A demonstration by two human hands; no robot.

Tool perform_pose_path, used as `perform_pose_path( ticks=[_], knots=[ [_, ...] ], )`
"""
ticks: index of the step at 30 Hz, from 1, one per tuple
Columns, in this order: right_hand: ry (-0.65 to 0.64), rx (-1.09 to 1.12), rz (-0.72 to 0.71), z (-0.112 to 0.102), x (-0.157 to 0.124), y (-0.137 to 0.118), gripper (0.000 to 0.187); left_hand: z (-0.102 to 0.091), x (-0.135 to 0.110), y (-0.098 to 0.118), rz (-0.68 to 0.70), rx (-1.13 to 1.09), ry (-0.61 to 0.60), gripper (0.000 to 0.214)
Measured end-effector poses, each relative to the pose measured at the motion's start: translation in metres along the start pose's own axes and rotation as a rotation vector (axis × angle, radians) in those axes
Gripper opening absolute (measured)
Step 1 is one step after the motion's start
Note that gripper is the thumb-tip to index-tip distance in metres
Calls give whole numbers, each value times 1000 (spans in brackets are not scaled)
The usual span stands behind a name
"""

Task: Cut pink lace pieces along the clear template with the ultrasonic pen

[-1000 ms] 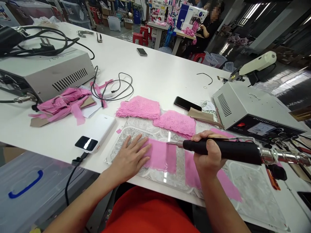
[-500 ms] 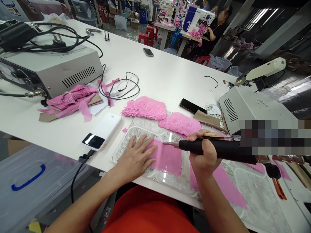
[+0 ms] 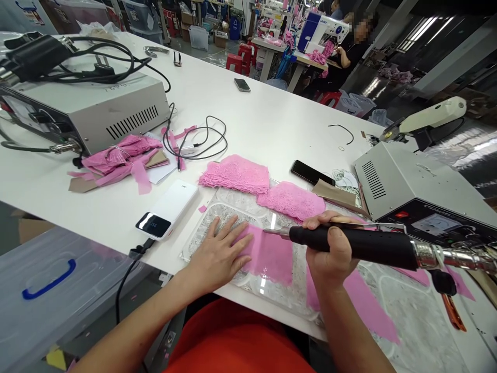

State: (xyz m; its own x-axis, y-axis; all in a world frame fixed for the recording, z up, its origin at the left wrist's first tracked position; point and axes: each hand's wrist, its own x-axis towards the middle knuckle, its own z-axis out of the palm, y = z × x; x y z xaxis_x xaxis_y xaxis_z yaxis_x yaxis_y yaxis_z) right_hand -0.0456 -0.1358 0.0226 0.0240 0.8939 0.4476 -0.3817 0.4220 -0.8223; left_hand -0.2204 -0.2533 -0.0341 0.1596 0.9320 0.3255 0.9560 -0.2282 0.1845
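Observation:
My left hand (image 3: 217, 254) lies flat with fingers spread. Its fingertips press on the left edge of a pink fabric piece (image 3: 274, 259) lying on a clear patterned sheet (image 3: 217, 204). My right hand (image 3: 330, 251) is wrapped round the black handle of a handheld ultrasonic welder (image 3: 357, 246), its thumb on top. The welder's slim metal tip points left and meets or hovers just over the fabric's upper edge; contact cannot be made out. Other pink pieces (image 3: 365, 305) lie partly under my right forearm. Behind the work sit two stacks of pink lace fabric, one left (image 3: 235, 176) and one right (image 3: 293, 201).
A grey generator box (image 3: 411, 176) stands right, another (image 3: 124, 109) left with cables. A white power bank (image 3: 174, 204), a black phone (image 3: 312, 172), a loose cable (image 3: 209, 137) and pink strips (image 3: 120, 155) lie on the white table (image 3: 267, 119). A person sits at a sewing machine (image 3: 324, 31) beyond.
The whole view has shifted slightly, so everything appears a little further right. Both hands, the welder and the fabric keep nearly the same places relative to one another.

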Motion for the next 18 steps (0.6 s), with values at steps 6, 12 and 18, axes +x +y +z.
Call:
perform_pose_path(
  ticks=[6,12,18],
  knots=[
    [-5,-30,-44,-2,1,2,6,1,0,0,0,4,-13,39],
    [31,-21,-4,2,3,-2,8,-7,-1,-2,27,-38,46,38],
    [48,36,39,16,1,-7,10,-23,-26,-7,46,-90,169,30]
  ],
)
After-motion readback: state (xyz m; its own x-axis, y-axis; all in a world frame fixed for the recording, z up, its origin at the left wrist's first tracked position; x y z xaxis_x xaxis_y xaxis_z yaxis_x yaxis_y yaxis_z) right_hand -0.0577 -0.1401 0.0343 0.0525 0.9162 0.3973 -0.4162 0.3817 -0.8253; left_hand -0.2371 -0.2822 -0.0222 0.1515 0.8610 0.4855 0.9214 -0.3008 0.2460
